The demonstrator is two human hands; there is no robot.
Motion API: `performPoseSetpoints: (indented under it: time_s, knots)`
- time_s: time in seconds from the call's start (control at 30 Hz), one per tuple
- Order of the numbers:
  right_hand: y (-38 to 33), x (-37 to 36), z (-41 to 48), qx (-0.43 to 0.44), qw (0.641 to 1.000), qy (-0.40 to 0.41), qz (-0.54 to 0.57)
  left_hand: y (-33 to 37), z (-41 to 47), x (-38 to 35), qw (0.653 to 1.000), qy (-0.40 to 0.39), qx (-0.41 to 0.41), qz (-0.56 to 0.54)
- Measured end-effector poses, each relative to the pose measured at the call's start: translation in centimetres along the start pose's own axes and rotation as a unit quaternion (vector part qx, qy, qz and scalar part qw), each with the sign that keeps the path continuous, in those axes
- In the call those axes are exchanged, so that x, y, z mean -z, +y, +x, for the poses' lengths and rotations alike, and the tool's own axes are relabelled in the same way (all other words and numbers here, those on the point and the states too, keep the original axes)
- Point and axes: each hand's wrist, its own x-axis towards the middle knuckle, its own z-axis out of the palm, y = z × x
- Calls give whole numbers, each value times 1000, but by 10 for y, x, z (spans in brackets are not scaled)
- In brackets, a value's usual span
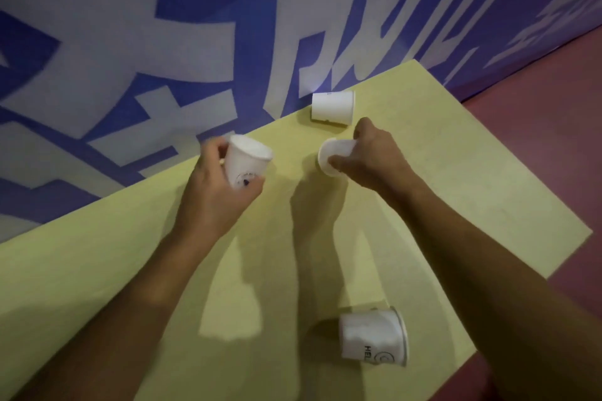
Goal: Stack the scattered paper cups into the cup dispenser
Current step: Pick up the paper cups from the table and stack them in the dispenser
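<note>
My left hand (216, 192) grips a white paper cup (246, 161) by its lower part, rim tilted up and to the right, above the yellow table (456, 192). My right hand (374, 156) is closed on a second white cup (332, 156), its bottom facing left and its body mostly hidden by my fingers. A third cup (333, 106) lies on its side near the table's far edge, just beyond my right hand. A fourth cup (373, 337) with black print lies on its side near the front edge. No cup dispenser is in view.
A blue wall (163, 42) with large pale lettering rises right behind the table's far edge. Reddish floor (547, 107) lies to the right of the table and past its near right corner.
</note>
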Motion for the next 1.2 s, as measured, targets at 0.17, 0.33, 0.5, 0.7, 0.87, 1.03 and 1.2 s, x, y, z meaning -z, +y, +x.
performPoseSetpoints:
  time_s: [0.17,0.33,0.5,0.7,0.87,1.03,1.2]
  knots:
    - [-27,-14,-73,-22,937,-48,345,-39,-88,64,990,5,68,-127]
    - [-81,-63,-146,-5,829,-218,516,-78,-152,133,971,49,103,-210]
    - [-152,-112,-218,58,811,-288,506,-121,-218,213,976,106,90,-170]
    - [-236,-173,-306,128,811,-341,458,-176,-305,301,967,160,88,-176]
    - [-304,-225,-379,175,799,-362,447,-218,-361,372,952,177,98,-231]
    - [-348,-259,-428,194,792,-327,478,-249,-392,415,943,215,76,-243]
    - [-372,-269,-447,267,820,-237,448,-270,-401,436,930,276,37,-238]
